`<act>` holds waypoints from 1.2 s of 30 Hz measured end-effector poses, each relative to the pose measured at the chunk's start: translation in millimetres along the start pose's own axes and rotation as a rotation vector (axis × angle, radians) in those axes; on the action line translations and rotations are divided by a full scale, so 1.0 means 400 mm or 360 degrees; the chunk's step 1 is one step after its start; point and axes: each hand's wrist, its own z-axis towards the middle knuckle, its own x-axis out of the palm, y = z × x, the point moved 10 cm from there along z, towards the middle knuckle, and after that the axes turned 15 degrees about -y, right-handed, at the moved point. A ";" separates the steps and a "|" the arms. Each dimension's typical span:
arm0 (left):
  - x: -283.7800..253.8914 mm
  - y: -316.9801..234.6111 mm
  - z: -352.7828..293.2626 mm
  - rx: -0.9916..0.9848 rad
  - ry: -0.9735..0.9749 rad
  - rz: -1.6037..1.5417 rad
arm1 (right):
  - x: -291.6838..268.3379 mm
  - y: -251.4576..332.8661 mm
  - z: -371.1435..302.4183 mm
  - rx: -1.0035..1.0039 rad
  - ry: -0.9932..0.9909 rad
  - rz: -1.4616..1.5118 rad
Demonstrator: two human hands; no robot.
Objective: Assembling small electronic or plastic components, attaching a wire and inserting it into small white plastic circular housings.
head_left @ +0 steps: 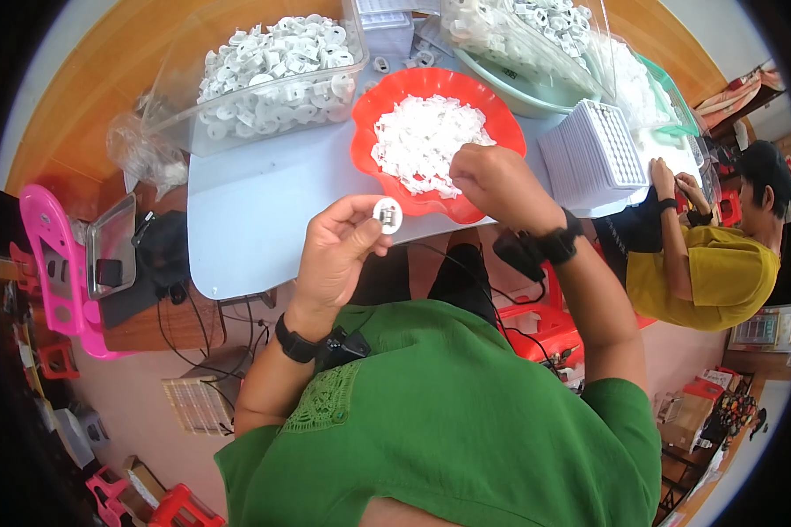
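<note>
A small round white plastic part [388,214] with a dark metallic piece at its centre is pinched between the thumb and fingers of my left hand [341,250], just off the table's front edge. My right hand [507,186] is over the right side of a red scalloped bowl [366,112]. Its fingers are curled together at the heap of small white plastic pieces [426,140] inside; whatever they may hold is hidden.
Behind the bowl, clear bins [176,112] hold many white round parts. A stack of white trays [589,158] stands right of the bowl on the pale blue table [264,202]. Further right, a person in a yellow shirt [712,272] works at the table. Cables hang below.
</note>
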 end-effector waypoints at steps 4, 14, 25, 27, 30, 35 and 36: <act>-0.034 0.007 -0.002 -0.0043 -0.0026 -0.0070 | 0.105 -0.003 0.022 -0.0258 0.0303 -0.0353; -0.049 0.017 -0.003 -0.0095 -0.0018 -0.0121 | 0.137 -0.096 0.034 0.0026 0.0469 -0.0245; -0.012 0.031 -0.013 -0.0143 0.0032 -0.0125 | 0.170 -0.039 0.041 -0.0231 0.0473 -0.0584; -0.018 0.032 -0.015 -0.0136 0.0014 -0.0121 | 0.154 -0.029 0.045 -0.0212 0.0415 -0.0501; -0.011 0.034 -0.018 -0.0155 0.0010 -0.0135 | 0.149 -0.017 0.048 -0.0266 0.0314 -0.0379; 0.016 0.033 -0.021 -0.0186 0.0076 -0.0162 | 0.155 -0.003 0.051 -0.0426 0.0300 -0.0404; 0.014 0.034 -0.020 -0.0174 0.0074 -0.0162 | 0.158 -0.008 0.051 -0.0409 0.0332 -0.0454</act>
